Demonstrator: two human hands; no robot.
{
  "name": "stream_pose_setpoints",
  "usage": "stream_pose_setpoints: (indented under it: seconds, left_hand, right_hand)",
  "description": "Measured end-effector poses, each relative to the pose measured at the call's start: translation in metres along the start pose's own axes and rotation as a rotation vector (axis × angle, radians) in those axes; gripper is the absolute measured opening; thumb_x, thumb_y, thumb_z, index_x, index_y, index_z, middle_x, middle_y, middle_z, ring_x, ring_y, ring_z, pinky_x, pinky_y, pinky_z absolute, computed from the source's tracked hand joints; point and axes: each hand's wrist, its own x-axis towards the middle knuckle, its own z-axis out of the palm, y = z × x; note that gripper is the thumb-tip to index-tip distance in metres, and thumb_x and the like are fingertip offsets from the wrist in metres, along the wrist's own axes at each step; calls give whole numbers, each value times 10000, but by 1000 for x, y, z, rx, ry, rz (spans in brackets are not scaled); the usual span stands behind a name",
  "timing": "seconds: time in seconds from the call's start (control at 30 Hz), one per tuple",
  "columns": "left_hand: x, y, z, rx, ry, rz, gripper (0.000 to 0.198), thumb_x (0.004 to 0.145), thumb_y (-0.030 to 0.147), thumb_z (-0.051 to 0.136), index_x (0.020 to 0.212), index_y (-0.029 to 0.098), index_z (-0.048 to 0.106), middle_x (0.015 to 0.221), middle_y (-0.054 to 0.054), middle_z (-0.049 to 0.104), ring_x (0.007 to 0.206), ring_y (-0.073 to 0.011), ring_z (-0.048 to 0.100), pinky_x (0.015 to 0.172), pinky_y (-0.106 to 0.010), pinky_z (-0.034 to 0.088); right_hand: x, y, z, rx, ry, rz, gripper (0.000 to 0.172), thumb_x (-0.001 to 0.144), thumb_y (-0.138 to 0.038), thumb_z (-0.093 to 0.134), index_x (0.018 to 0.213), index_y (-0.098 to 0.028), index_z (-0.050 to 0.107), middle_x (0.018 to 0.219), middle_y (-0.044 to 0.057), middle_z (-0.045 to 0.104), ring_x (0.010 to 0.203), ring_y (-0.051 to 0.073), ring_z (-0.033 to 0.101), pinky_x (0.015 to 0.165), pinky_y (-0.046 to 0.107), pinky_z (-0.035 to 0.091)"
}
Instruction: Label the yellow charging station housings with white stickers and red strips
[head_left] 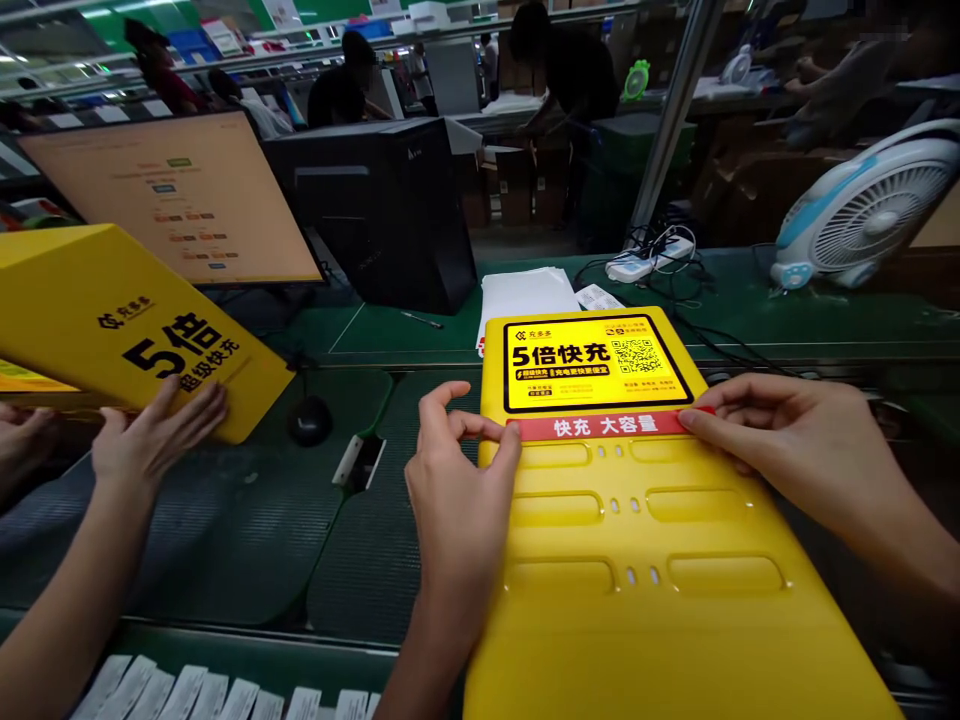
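Observation:
A yellow plastic casing with recessed slots lies in front of me, a printed panel with a QR code at its far end. Just below that panel stretches a red strip label with white lettering. My left hand pinches the strip's left end between thumb and finger. At the strip's right end, my right hand grips it between thumb and fingers. Both hands are right against the casing's surface; whether the strip's middle is stuck down I cannot tell.
To the left, a co-worker's hands hold another yellow casing. Behind stand a monitor, a black computer tower, white papers, a power strip and a fan. A mouse sits mid-left; several white labels line the near edge.

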Motion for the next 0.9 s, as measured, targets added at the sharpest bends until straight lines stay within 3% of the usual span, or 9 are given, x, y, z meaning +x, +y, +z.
stream_pose_setpoints:
  seconds: [0.23, 0.9]
  left_hand:
    - [-1, 3, -1, 69, 18, 58, 431, 826, 240, 723, 1221, 247, 552, 803, 27, 692, 920, -227, 657, 826, -315, 432]
    - [0, 2, 1, 38, 21, 33, 467, 835, 267, 728, 1255, 237, 524, 823, 29, 705, 831, -186, 659, 754, -276, 425]
  right_hand:
    - [-1, 3, 0, -38, -13, 35, 400, 557, -480, 890, 729, -143, 760, 565, 57, 626, 474, 104, 462, 399, 169, 317]
    - [0, -4, 0, 16, -29, 58, 356, 517, -395, 921, 699, -136, 757, 588, 47, 627, 472, 84, 473, 374, 125, 374]
